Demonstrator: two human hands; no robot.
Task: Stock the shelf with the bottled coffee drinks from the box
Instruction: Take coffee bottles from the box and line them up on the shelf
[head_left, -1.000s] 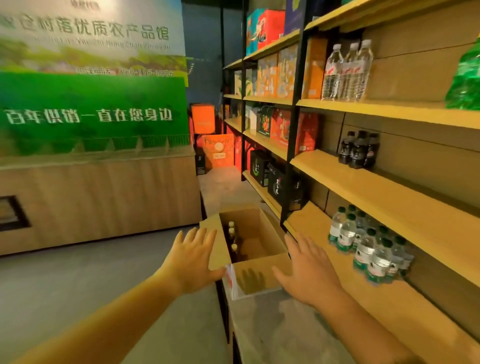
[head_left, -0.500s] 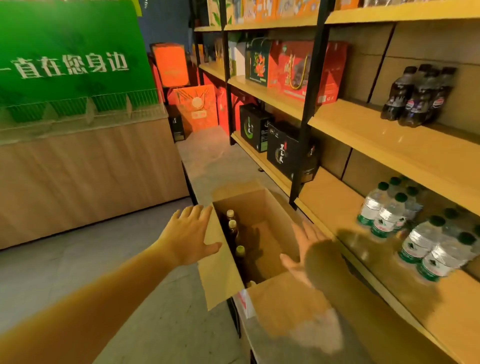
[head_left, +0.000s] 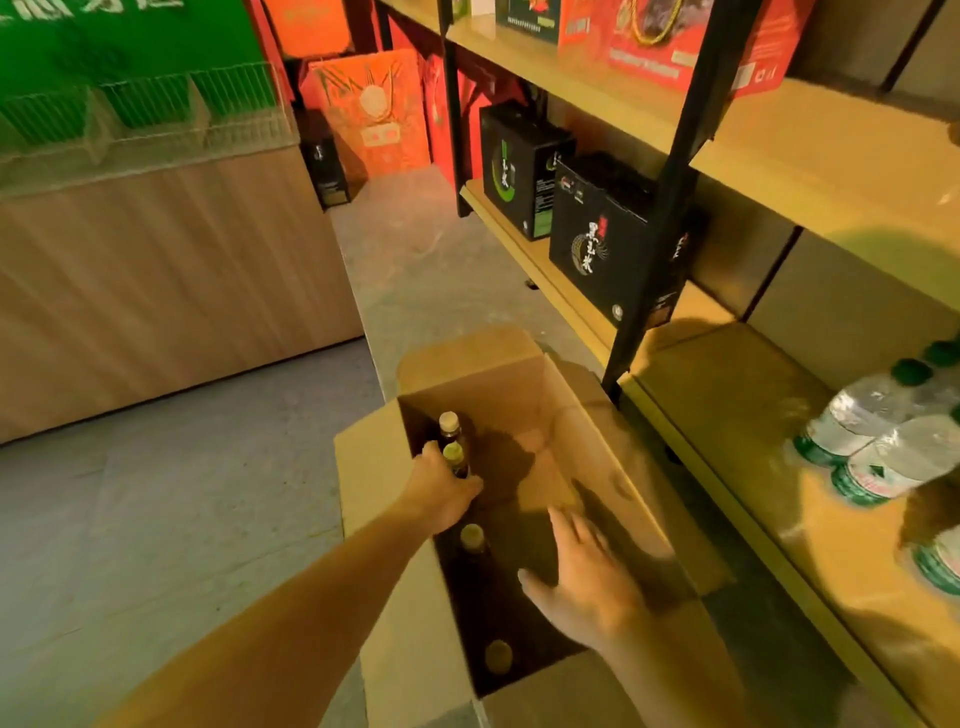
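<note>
Both hands have dropped into the open brown cardboard box (head_left: 613, 467) since half a second ago, when they hovered above its flaps, and the view has tilted further down. Nearest, the right hand (head_left: 589, 587) spreads flat with fingers apart over the box's inner right side, holding nothing. Left of it, a row of dark bottled coffee drinks with pale caps (head_left: 472, 540) stands along the box's left wall; one cap shows near the front corner, another just behind it. Farther in, the left hand (head_left: 441, 491) curls around the neck of a dark bottle with a yellow-green cap (head_left: 454, 457), fingers closed on it, with one more capped bottle just beyond. To the right, the lowest wooden shelf (head_left: 727, 405) carries clear water bottles with green caps (head_left: 883, 447). Beyond, black gift cartons (head_left: 597, 249) sit on the same level, past a black upright post (head_left: 660, 208).
</note>
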